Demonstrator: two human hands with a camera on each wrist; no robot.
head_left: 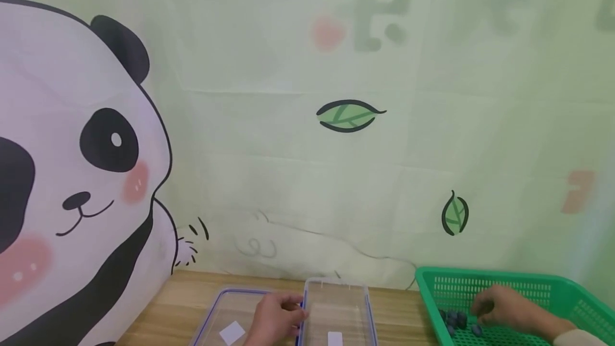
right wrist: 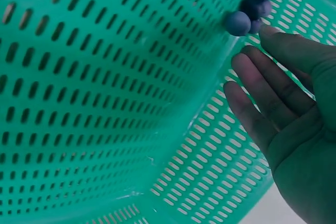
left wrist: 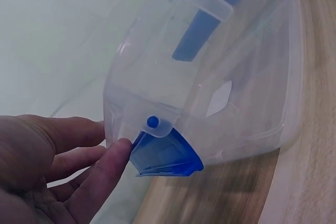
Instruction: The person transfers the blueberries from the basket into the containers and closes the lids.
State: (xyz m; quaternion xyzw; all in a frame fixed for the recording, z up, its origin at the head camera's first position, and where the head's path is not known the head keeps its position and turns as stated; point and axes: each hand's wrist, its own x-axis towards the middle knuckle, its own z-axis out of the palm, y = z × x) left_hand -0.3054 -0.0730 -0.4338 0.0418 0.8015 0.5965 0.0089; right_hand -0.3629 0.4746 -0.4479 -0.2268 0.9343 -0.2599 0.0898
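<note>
**Hands at a clear box and a green basket**

Seen from the head camera, a person's left hand [head_left: 276, 316] rests at the near edge of a pale wooden table [head_left: 182, 303], at about 6 o'clock in the frame, against the side of a clear plastic storage box with blue clips [head_left: 336, 308]. In the left wrist view the fingers are relaxed and nearly straight, the thumb tip [left wrist: 113, 153] touching the box wall just beside a blue latch [left wrist: 165, 156]; the hand grasps nothing. A clear lid with a blue rim [head_left: 226, 311] lies flat on the table at the box's 9 o'clock, just beside it, and the hand overlaps its right edge. A small white label shows on both the lid and the box.

At about 4 o'clock in the head view, the right hand [head_left: 499, 308] is inside a green perforated plastic basket [head_left: 552, 287], which stands on the table at the box's 3 o'clock, near it but apart. The right wrist view shows the fingers [right wrist: 262, 98] extended and loose, palm open, holding nothing; the index fingertip is at a cluster of small dark blue round berries [right wrist: 254, 6] lying on the basket floor. Whether the fingertip touches them cannot be told. In the head view the berries lie at the hand's 8 o'clock.

Behind the table hangs a pale green backdrop with a cartoon panda [head_left: 72, 175] at 9 o'clock and two drawn green leaves [head_left: 348, 115].
</note>
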